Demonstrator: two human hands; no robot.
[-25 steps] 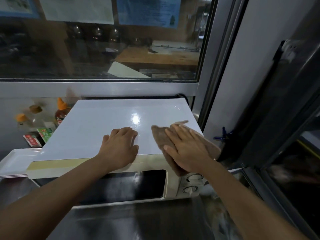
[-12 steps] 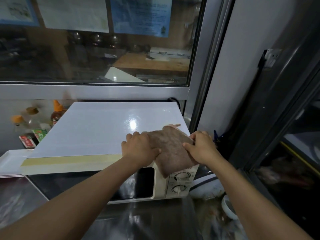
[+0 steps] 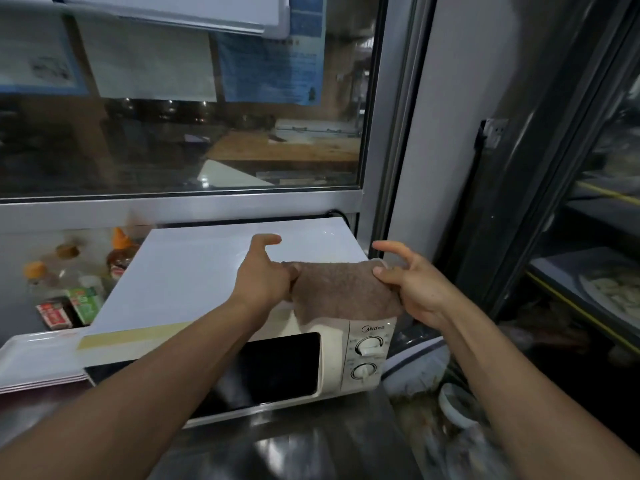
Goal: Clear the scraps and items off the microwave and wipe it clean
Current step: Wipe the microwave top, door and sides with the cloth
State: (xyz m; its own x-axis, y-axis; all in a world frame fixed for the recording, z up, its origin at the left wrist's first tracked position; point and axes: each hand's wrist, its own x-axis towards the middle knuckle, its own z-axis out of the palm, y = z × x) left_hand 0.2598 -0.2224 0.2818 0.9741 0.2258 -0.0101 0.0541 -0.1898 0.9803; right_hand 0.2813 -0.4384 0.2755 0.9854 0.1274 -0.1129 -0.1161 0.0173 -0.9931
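Observation:
A white microwave (image 3: 194, 271) with a dark door window and two dials sits on a steel counter below a glass window. A brown cloth (image 3: 341, 292) is stretched above its front right corner and hangs down over the top of the control panel. My left hand (image 3: 261, 275) pinches the cloth's left edge, index finger pointing out. My right hand (image 3: 412, 284) pinches its right edge between thumb and fingers, with the other fingers spread. The microwave's top is bare and glossy, with a yellowish tape strip along its front left edge.
Sauce bottles (image 3: 119, 252) and small red and green boxes (image 3: 69, 308) stand left of the microwave. A stack of white trays (image 3: 34, 358) lies at the front left. A glass-door cabinet (image 3: 588, 237) stands at the right, with bowls (image 3: 453, 403) on the counter below.
My right hand pressed the cloth flat on the microwave top and my left hand rested beside it. Both hands have since taken the cloth by its edges and lifted it, spread between them.

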